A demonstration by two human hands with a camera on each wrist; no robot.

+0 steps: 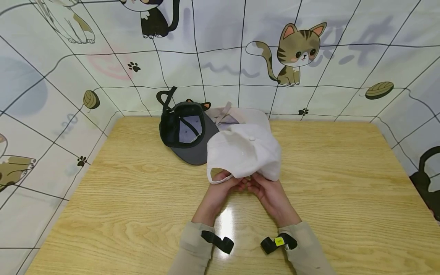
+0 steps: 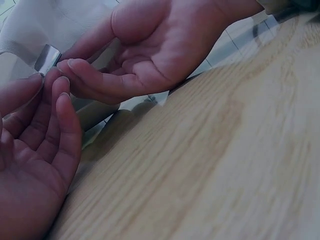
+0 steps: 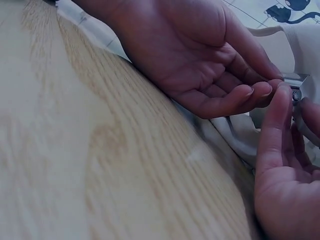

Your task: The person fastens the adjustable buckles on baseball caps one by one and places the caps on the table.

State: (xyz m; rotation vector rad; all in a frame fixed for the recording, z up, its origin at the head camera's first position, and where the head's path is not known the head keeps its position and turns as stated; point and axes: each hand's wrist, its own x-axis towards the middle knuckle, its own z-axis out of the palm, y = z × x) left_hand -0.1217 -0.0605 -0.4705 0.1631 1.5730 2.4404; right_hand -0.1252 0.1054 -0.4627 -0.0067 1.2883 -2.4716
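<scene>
A white baseball cap [image 1: 240, 149] is held at its back, with the crown towards the far side of the table. Its narrow back strap [image 1: 214, 182] loops over my left hand [image 1: 223, 185]. In the left wrist view a small metal buckle [image 2: 47, 58] sits between the fingertips of both hands. My left hand pinches the strap beside this buckle. Facing it, my right hand [image 1: 269, 193] also pinches the strap at the buckle. The right wrist view shows the buckle's [image 3: 296, 82] edge, while the fingers partly hide the strap.
A black cap with a grey brim [image 1: 192, 151] lies upside down behind and left of the white one. A pale pinkish cap [image 1: 256, 114] lies behind, partly covered. The wooden table [image 1: 137, 198] meets a cat-print backdrop [image 1: 220, 68] at the back and sides.
</scene>
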